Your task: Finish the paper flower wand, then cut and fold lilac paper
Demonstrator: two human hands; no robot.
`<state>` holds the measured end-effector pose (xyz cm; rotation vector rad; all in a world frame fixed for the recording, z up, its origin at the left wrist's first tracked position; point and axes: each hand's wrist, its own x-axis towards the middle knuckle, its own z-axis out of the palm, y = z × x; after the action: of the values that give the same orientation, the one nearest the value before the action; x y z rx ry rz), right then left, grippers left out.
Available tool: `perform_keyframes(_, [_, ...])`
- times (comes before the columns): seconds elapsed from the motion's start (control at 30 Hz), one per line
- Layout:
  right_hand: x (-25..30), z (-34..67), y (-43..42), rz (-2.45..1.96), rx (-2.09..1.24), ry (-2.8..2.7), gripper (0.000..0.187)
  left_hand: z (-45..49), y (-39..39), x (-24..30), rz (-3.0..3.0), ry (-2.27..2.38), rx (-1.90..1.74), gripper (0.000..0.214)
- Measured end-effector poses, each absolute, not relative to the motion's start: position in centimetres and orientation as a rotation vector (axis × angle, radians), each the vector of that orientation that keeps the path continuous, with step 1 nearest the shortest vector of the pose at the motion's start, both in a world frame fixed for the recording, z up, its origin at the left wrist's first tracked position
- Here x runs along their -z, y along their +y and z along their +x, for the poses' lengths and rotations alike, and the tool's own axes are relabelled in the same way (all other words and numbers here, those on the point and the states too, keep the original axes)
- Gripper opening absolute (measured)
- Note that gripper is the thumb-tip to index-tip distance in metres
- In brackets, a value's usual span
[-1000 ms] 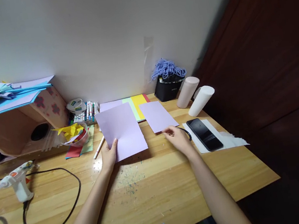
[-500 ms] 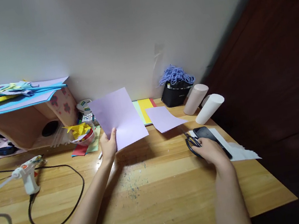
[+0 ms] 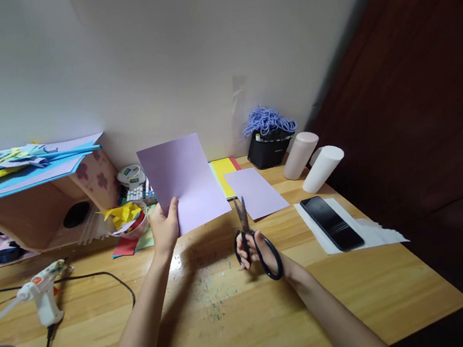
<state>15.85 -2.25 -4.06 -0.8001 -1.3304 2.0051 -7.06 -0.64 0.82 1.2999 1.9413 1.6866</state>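
A sheet of light purple paper (image 3: 186, 184) is held up over the table by my left hand (image 3: 165, 229), thumb on its front face at the lower left corner. My right hand (image 3: 255, 249) has its fingers in the handles of black-handled scissors (image 3: 243, 219). The blades point up and away from me, slightly parted, just right of the held sheet and not touching it. Behind the blades a second purple sheet (image 3: 259, 192) lies on the table, partly over a yellow sheet (image 3: 225, 177).
At left lie a white glue gun (image 3: 45, 293) and its black cord. A phone (image 3: 333, 224) rests on white paper (image 3: 383, 232) at right. Along the wall stand a cardboard box (image 3: 96, 175), a tub of scraps (image 3: 131, 223), a black holder with yarn (image 3: 269, 149) and two cylinders (image 3: 323, 168).
My right hand has lifted the scissors from beside the phone and brought them left, near the held sheet. The second purple sheet now lies flatter. My left hand keeps its grip.
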Motion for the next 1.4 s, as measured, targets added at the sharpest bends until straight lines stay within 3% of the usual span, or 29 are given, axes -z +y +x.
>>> perform_keyframes(1.4, [5.1,14.7,-3.6,-1.058,-1.917,-1.336,0.064,-6.9,0.0,1.6,1.351,1.896,-1.577,0.034])
